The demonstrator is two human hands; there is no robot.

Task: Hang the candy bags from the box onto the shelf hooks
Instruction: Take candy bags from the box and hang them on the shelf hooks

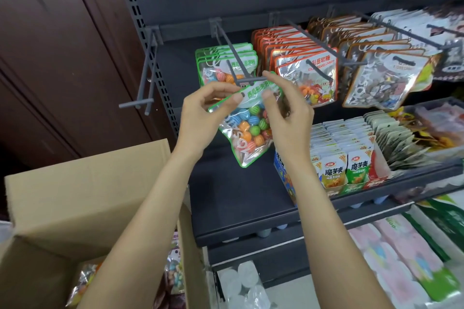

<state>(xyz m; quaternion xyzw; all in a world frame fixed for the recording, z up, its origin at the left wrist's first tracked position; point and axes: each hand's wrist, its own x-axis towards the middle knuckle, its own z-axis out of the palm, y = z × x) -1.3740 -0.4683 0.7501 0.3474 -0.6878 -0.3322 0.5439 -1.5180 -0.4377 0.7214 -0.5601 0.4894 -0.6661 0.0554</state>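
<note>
I hold a green-edged candy bag (247, 130) of striped round candies by its top corners. My left hand (203, 118) pinches the top left and my right hand (286, 108) pinches the top right. The bag's top sits right at the front tip of a grey shelf hook (234, 57). Further back on that same hook hang several matching green bags (226, 63). The open cardboard box (75, 195) stands at lower left, with more candy bags (173, 276) visible inside it.
An empty grey hook (148, 83) sticks out at left. Hooks to the right carry orange-edged bags (301, 70) and brown-edged bags (384, 78). A shelf tray (376, 183) of snack packets sits below, with tissue packs (401, 258) under it. Dark wooden panelling is at left.
</note>
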